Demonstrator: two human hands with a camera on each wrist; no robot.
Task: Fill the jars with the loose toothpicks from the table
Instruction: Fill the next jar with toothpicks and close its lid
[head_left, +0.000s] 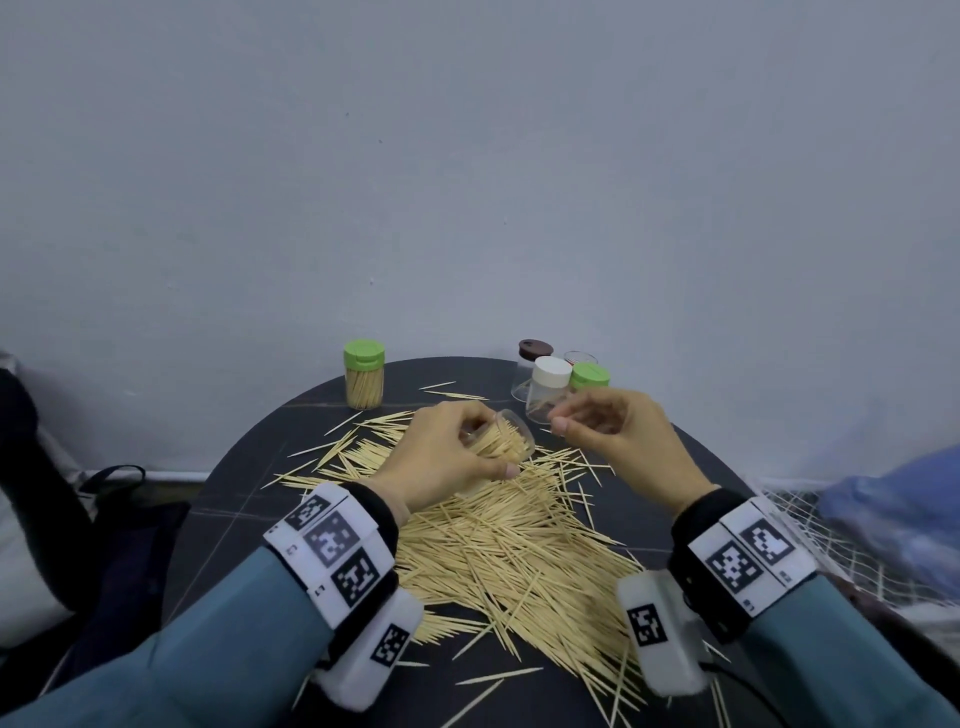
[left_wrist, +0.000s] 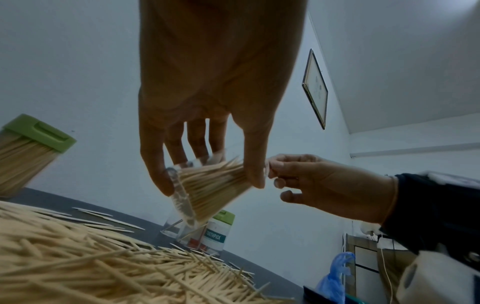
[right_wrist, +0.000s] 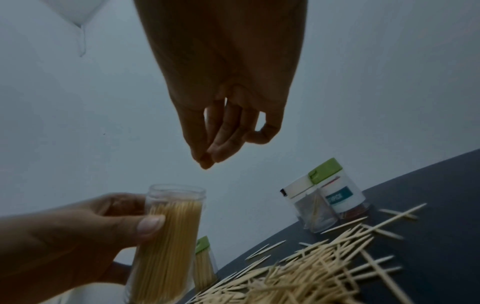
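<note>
My left hand (head_left: 488, 452) grips a clear lidless jar (head_left: 511, 441) packed with toothpicks and holds it tilted above the pile, mouth toward the right. In the right wrist view the same jar (right_wrist: 171, 226) shows its open rim at the top, with my left thumb across its side. My right hand (head_left: 563, 421) hovers just right of the jar mouth. Its thumb and fingertips (right_wrist: 207, 160) are pinched together, and no toothpick shows between them. A big heap of loose toothpicks (head_left: 498, 545) covers the middle of the dark round table (head_left: 234, 519).
A full jar with a green lid (head_left: 363, 374) stands at the back left. A brown-lidded jar (head_left: 535, 351), a white-lidded jar (head_left: 551, 371) and a green-lidded jar (head_left: 588, 375) cluster at the back right. A wall lies close behind, and blue plastic (head_left: 893, 499) is at the right.
</note>
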